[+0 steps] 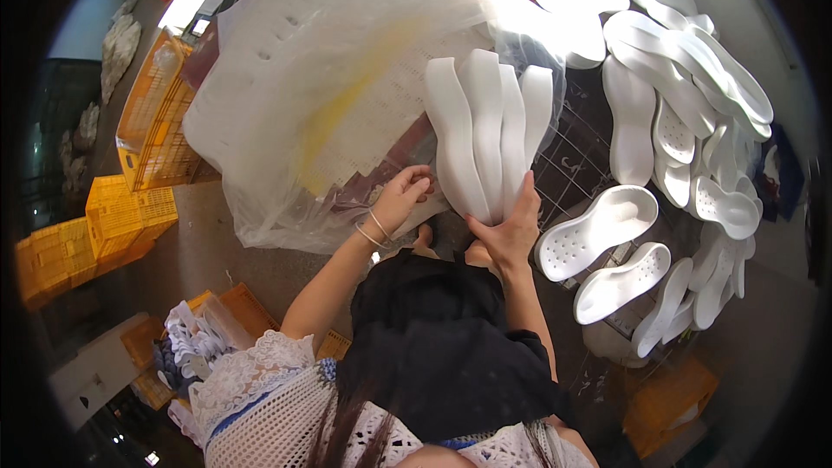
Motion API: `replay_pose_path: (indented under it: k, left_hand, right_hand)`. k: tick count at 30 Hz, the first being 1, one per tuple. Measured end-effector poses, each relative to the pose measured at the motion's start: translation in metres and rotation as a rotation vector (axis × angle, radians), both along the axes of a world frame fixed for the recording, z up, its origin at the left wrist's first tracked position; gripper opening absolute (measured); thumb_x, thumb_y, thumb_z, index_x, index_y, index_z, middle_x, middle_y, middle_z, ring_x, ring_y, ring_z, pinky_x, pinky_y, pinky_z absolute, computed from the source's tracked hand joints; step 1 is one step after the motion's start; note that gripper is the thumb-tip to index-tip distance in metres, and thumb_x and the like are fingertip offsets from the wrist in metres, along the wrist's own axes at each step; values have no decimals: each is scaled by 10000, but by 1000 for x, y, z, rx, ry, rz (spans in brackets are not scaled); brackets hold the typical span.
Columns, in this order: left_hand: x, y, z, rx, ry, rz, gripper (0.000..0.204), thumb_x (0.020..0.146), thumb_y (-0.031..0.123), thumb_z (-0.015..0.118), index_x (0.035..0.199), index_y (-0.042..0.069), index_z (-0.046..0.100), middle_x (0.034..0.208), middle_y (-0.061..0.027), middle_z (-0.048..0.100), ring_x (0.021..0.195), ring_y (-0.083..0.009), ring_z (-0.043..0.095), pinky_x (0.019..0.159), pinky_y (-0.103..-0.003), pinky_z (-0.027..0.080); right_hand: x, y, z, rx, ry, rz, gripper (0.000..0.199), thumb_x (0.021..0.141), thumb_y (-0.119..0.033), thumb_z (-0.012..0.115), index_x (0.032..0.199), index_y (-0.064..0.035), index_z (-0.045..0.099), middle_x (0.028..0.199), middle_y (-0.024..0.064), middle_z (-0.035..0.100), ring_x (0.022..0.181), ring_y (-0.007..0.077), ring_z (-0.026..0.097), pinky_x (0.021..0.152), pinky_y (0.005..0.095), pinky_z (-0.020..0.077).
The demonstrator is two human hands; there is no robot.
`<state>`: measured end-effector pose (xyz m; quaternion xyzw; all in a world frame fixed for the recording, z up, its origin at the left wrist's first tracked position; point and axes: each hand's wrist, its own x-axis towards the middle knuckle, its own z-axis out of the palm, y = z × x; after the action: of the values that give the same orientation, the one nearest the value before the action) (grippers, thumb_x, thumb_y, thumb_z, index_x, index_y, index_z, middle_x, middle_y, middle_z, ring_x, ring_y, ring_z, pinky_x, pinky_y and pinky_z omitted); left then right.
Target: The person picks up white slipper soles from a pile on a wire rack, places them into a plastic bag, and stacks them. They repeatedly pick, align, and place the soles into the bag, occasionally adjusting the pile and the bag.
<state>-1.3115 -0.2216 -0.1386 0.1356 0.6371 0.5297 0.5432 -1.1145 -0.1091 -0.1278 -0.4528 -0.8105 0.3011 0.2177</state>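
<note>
Right hand (510, 230) grips a row of white shoe soles (482, 121), left hand (400, 198) loosely curled, half unclosed, beside them, translucent plastic bag (269, 121) beyond, more soles (631, 121) rightward.

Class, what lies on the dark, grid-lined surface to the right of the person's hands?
White sole-shaped pieces lie on the dark, grid-lined surface, many overlapping, several with small holes. Where they are heaped, the surface beneath and parts of the lower pieces are hidden.
</note>
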Motion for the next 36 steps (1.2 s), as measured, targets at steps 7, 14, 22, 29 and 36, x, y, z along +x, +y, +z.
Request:
replay_pose_path:
  k: [7,14,22,29,36]
  left_hand:
    - [35,-167,17,-658,-65,568,760,816,410,737,1357,-26,428,1214,-132,581,1050,-209,591,813,-329,504]
    - [-54,-120,-34,119,517,1377,649,794,196,793,1291,-55,460,1207,-140,594,1050,-237,593,912,-339,492]
    - [63,-137,-18,-36,646,1292,309,912,200,658,1091,-40,585,935,-63,634,717,-113,574,611,-267,472]
    - [151,-110,-14,-43,448,1241,158,957,142,560,976,-14,573,784,-28,595,654,-106,552,574,-258,459]
    - [171,-115,-15,3,218,1263,224,996,226,529,1016,9,580,826,-52,610,705,-120,577,644,-272,483]
  right_hand:
    - [32,58,150,-349,15,269,1108,494,-254,822,1433,40,312,1266,222,529,1157,330,548,1013,402,417]
    - [-65,30,158,-77,-105,714,1024,539,-341,799,1402,-19,352,1178,233,535,1043,392,582,847,443,498]
    - [-69,-26,124,-14,47,845,1033,535,-326,794,1406,4,348,1159,220,536,1013,371,590,800,420,504]
    - [-99,-60,71,-25,60,799,1083,528,-319,804,1431,2,301,1170,226,515,1037,378,561,783,430,502]
    - [-127,-85,48,-107,107,824,1193,507,-333,836,1456,19,204,1275,252,446,1092,388,522,839,453,486]
